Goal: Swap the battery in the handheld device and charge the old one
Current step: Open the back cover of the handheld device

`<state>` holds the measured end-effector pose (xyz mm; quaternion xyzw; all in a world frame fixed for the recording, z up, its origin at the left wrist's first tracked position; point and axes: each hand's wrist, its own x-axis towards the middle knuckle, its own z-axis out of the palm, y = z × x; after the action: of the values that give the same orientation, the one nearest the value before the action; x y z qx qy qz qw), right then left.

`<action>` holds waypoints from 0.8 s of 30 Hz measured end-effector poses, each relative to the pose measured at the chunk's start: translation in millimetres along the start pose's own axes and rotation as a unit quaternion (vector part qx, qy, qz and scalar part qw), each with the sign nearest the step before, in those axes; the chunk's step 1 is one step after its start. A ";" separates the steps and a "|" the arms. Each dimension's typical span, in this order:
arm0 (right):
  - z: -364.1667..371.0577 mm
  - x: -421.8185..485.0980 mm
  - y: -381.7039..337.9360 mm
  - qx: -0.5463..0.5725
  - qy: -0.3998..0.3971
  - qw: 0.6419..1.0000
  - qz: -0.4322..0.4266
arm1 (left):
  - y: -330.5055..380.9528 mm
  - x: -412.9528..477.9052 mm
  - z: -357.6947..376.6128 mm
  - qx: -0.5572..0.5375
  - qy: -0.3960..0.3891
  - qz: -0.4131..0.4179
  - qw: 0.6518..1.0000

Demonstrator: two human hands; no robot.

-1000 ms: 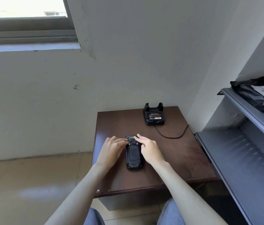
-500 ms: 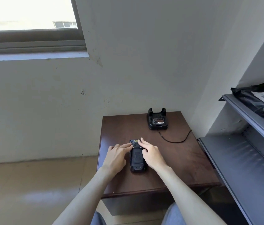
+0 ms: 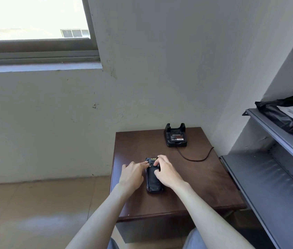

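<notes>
A black handheld device (image 3: 152, 182) lies face down on the dark brown table (image 3: 196, 186), long axis pointing away from me. My left hand (image 3: 132, 174) rests at its left side with fingertips on the upper back. My right hand (image 3: 166, 172) lies over its right side, fingers curled onto the top end by a small yellow label. A black charging cradle (image 3: 176, 136) stands at the table's far edge with a battery (image 3: 176, 136) seated in it, label up.
A black cable (image 3: 196, 158) curves from the cradle toward the table's right edge. Grey metal shelving (image 3: 268, 177) stands close on the right, with a black parcel (image 3: 284, 116) on its upper shelf. A wall and window are behind; tiled floor lies left.
The camera has tilted and shifted, so the table sits lower right in view. My right fingers have curled more tightly over the device's top end. The device stays in place.
</notes>
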<state>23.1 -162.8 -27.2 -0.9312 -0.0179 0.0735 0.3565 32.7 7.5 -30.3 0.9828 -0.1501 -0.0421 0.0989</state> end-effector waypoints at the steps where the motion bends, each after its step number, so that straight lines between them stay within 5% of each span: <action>1: 0.0 1.9 -0.4 -0.005 -0.001 1.000 0.003 | 1.0 -0.8 -0.7 0.000 0.002 -0.001 1.000; 17: -19.2 11.6 -0.8 0.067 0.035 0.997 0.020 | 17.8 -4.0 -2.4 -0.041 0.048 -0.035 0.997; 24: -21.6 -8.7 5.0 0.318 0.001 0.946 0.065 | 18.0 -19.1 -2.6 -0.072 0.038 -0.017 0.997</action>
<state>17.6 -181.5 -13.5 -0.7689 0.0669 0.0974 0.6283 9.7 -3.0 -23.0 0.9763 -0.1265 -0.0168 0.1747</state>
